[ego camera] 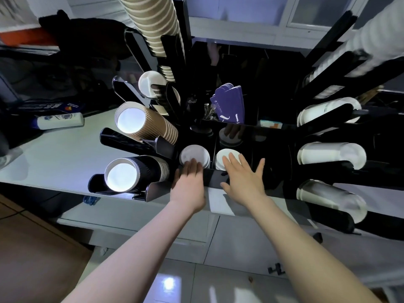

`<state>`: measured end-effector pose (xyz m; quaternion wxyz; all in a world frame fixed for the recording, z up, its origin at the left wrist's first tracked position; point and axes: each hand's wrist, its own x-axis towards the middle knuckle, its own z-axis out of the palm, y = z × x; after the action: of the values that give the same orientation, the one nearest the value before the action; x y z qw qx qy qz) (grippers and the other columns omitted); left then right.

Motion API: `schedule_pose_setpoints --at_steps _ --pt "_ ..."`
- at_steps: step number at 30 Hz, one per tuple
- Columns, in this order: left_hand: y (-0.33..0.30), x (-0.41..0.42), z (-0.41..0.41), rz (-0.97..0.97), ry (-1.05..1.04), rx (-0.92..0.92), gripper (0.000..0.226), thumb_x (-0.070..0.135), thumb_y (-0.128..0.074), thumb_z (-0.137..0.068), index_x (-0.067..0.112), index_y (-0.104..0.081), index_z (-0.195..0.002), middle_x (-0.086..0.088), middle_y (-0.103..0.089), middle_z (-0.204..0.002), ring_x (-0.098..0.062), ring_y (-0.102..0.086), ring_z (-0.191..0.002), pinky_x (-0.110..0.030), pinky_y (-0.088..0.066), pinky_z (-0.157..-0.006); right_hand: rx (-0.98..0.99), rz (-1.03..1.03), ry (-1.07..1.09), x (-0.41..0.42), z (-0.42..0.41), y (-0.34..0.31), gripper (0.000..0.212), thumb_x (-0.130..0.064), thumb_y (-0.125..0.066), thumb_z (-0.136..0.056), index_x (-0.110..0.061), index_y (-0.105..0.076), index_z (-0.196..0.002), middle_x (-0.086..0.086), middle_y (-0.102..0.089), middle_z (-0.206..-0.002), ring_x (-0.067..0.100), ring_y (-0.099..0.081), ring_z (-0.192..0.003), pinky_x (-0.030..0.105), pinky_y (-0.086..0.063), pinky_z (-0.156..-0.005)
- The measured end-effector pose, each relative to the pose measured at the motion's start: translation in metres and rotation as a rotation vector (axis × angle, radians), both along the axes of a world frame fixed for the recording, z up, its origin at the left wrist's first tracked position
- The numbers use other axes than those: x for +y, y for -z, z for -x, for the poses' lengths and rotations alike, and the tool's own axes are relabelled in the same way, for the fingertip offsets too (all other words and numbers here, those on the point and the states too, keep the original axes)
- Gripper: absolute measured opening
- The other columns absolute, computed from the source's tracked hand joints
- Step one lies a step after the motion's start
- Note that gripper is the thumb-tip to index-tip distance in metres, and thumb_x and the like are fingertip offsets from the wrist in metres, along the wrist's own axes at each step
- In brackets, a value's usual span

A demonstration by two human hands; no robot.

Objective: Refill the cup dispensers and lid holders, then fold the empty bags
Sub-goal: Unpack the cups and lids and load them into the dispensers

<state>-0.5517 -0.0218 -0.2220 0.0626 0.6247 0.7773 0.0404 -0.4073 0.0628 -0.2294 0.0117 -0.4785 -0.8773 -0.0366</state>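
Note:
A black cup and lid organiser [213, 179] stands on a white counter. Two stacks of white lids sit in its front compartments: the left lid stack [193, 155] and the right lid stack [225, 155]. My left hand [189, 180] rests with straight fingers on the front edge of the left stack. My right hand [244, 174] is spread flat, fingertips on the right stack. Brown ripple cups [145, 125] and black ripple cups [135, 173] lie in dispenser arms on the left. White cups [330, 153] and clear cups [330, 196] fill arms on the right.
A tall stack of brown cups [150, 20] rises at the top. Purple sleeves [228, 104] stand in a back compartment. A white tube [58, 121] lies on the counter [56, 154] at left. Cabinet doors [240, 243] are below.

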Motion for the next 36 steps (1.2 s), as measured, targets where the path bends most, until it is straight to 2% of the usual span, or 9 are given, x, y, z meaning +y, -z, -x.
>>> schedule_pose_setpoints --at_steps 7,13,16,19,21,23,25,31,36 --pt "-0.015 -0.001 -0.001 -0.089 0.013 -0.047 0.082 0.026 -0.056 -0.088 0.013 -0.004 -0.150 -0.004 0.004 -0.160 -0.024 0.006 -0.147 -0.046 -0.008 -0.116 0.034 0.071 -0.006 -0.004 -0.002 -0.011 0.075 -0.050 -0.049 -0.090 -0.024 -0.011 -0.150 -0.003 -0.005 -0.160 0.023 0.004 -0.147 0.070 0.009 -0.105" --pt "-0.036 -0.005 -0.013 -0.240 0.101 -0.048 0.080 0.028 -0.056 -0.086 0.009 -0.011 -0.149 -0.008 -0.006 -0.159 -0.025 -0.007 -0.146 -0.043 -0.028 -0.110 0.201 0.090 0.014 -0.021 -0.005 -0.018 0.064 -0.041 -0.049 -0.093 -0.024 -0.022 -0.148 -0.004 -0.011 -0.159 0.016 0.000 -0.147 0.063 0.005 -0.110" --pt "-0.050 -0.004 -0.021 -0.224 0.169 -0.087 0.078 0.029 -0.052 -0.089 0.012 -0.008 -0.151 -0.009 -0.003 -0.160 -0.026 -0.002 -0.147 -0.046 -0.022 -0.114 0.307 0.134 0.045 -0.031 -0.014 -0.032 0.059 -0.038 -0.051 -0.093 -0.024 -0.030 -0.146 -0.004 -0.017 -0.158 0.015 -0.003 -0.147 0.057 0.002 -0.113" --pt "-0.069 -0.002 -0.030 -0.263 0.218 -0.194 0.072 0.027 -0.051 -0.091 0.016 -0.014 -0.151 -0.006 -0.009 -0.160 -0.026 -0.005 -0.146 -0.046 -0.019 -0.115 0.568 0.142 0.048 -0.042 -0.031 -0.061 0.047 -0.024 -0.054 -0.094 -0.021 -0.045 -0.140 -0.002 -0.034 -0.152 0.016 -0.018 -0.144 0.036 -0.010 -0.117" --pt "-0.086 0.000 -0.039 -0.337 0.260 -0.252 0.069 0.026 -0.053 -0.091 0.016 -0.020 -0.150 -0.005 -0.017 -0.158 -0.026 -0.010 -0.146 -0.045 -0.019 -0.115 0.687 0.068 0.046 -0.051 -0.049 -0.085 0.039 -0.011 -0.053 -0.093 -0.018 -0.055 -0.131 -0.002 -0.050 -0.140 0.011 -0.037 -0.134 0.009 -0.018 -0.107" --pt "-0.106 0.003 -0.053 -0.430 0.314 -0.294 0.067 0.025 -0.055 -0.089 0.016 -0.026 -0.149 -0.004 -0.024 -0.156 -0.028 -0.014 -0.145 -0.044 -0.018 -0.116 0.741 -0.057 0.061 -0.062 -0.071 -0.112 0.036 -0.006 -0.055 -0.090 -0.018 -0.062 -0.123 -0.005 -0.060 -0.126 -0.001 -0.047 -0.116 -0.004 -0.021 -0.094" --pt "-0.127 0.007 -0.074 -0.535 0.396 -0.332 0.064 0.023 -0.057 -0.088 0.015 -0.033 -0.147 -0.005 -0.031 -0.154 -0.029 -0.018 -0.144 -0.041 -0.017 -0.116 0.797 -0.138 0.091 -0.071 -0.095 -0.136 0.034 -0.006 -0.060 -0.088 -0.019 -0.065 -0.119 -0.011 -0.062 -0.115 -0.010 -0.045 -0.105 -0.004 -0.026 -0.090" --pt "-0.162 0.016 -0.164 -0.640 0.643 -0.414 0.063 0.024 -0.056 -0.090 0.018 -0.032 -0.147 0.000 -0.029 -0.154 -0.018 -0.017 -0.144 -0.025 -0.010 -0.116 0.910 -0.182 0.179 -0.079 -0.183 -0.172 0.031 -0.011 -0.063 -0.088 -0.024 -0.064 -0.116 -0.019 -0.062 -0.108 -0.005 -0.055 -0.103 0.009 -0.043 -0.088" --pt "-0.162 0.033 -0.253 -0.604 0.682 -0.408 0.064 0.030 -0.053 -0.092 0.025 -0.025 -0.149 0.006 -0.024 -0.156 -0.010 -0.014 -0.145 -0.032 -0.016 -0.118 0.987 -0.172 0.150 -0.060 -0.268 -0.167 0.030 -0.006 -0.065 -0.086 -0.020 -0.066 -0.113 -0.013 -0.066 -0.104 -0.004 -0.059 -0.097 0.007 -0.044 -0.084"
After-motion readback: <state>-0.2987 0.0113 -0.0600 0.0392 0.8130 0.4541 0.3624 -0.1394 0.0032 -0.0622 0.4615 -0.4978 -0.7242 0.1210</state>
